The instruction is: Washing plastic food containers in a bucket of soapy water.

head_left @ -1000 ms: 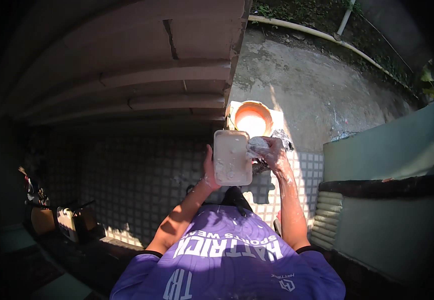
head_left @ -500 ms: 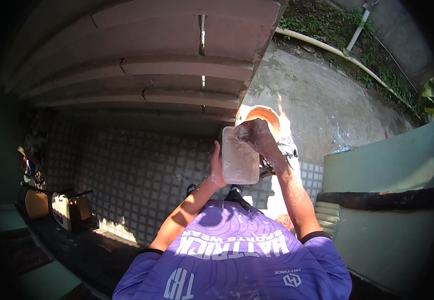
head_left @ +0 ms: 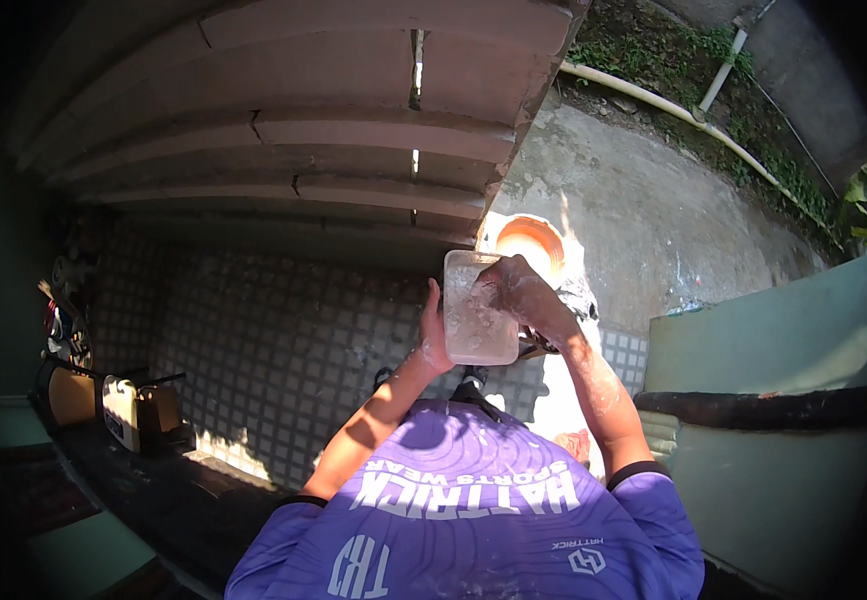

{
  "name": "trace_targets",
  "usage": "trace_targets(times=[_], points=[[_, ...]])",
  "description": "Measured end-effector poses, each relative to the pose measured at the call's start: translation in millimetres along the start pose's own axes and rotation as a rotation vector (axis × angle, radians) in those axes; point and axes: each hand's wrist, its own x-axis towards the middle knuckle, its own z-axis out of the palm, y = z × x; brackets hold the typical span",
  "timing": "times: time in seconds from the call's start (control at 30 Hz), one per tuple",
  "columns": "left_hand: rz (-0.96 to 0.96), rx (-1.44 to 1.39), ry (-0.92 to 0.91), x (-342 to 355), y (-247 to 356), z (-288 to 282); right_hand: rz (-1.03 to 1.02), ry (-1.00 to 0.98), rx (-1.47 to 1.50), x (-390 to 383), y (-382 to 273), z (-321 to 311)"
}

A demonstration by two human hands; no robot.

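Note:
A translucent rectangular plastic tub (head_left: 482,345) is held out in front of my chest. Along its left wall my left hand (head_left: 436,332) grips it, thumb pointing up the side and the other fingers hidden underneath. Pale, wet-looking material (head_left: 476,305) coats the inside. My right hand (head_left: 529,295), smeared with whitish residue, reaches over the tub's right rim with its fingers bent down and closed inside; what they hold, if anything, is hidden. Just beyond that hand stands an orange bucket (head_left: 531,222) in sunlight, with something pale in it.
Overhead-looking stair-like concrete steps (head_left: 354,140) fill the far left. Grey concrete ground (head_left: 614,190) lies far right, edged by a white pipe (head_left: 644,92). Patterned floor tiles (head_left: 284,330) spread around my feet. A pale green wall (head_left: 764,330) stands right, a dark bench (head_left: 134,480) left.
My right hand has shifted down and a little toward the tub's middle, its fingers now deeper inside. The tub and left hand stay nearly in place.

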Motion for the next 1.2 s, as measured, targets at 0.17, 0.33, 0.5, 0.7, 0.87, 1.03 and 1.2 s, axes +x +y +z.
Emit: trace_targets(times=[0.17,0.33,0.5,0.7,0.87,1.03,1.2], points=[[0.0,-0.003,-0.037,-3,1,2,0.154,-0.086,0.044,-28,-16,-14],[-0.022,0.009,-0.009,-1,0,0,0.036,-0.206,-0.122,-42,-5,-8],[-0.033,0.002,-0.076,-1,0,1,-0.292,-0.095,-0.078,-55,-4,-11],[-0.029,0.009,0.011,-1,-2,3,-0.47,0.01,0.009,-54,2,7],[-0.026,0.042,0.01,-3,-2,-3,-0.486,-0.115,-0.334,-40,-25,18],[-0.016,0.033,0.002,-3,-2,-6,-0.247,-0.161,-0.005,-40,-21,23],[-0.03,0.014,-0.019,-6,-1,-3,-0.123,-0.224,-0.17,-32,-13,29]])
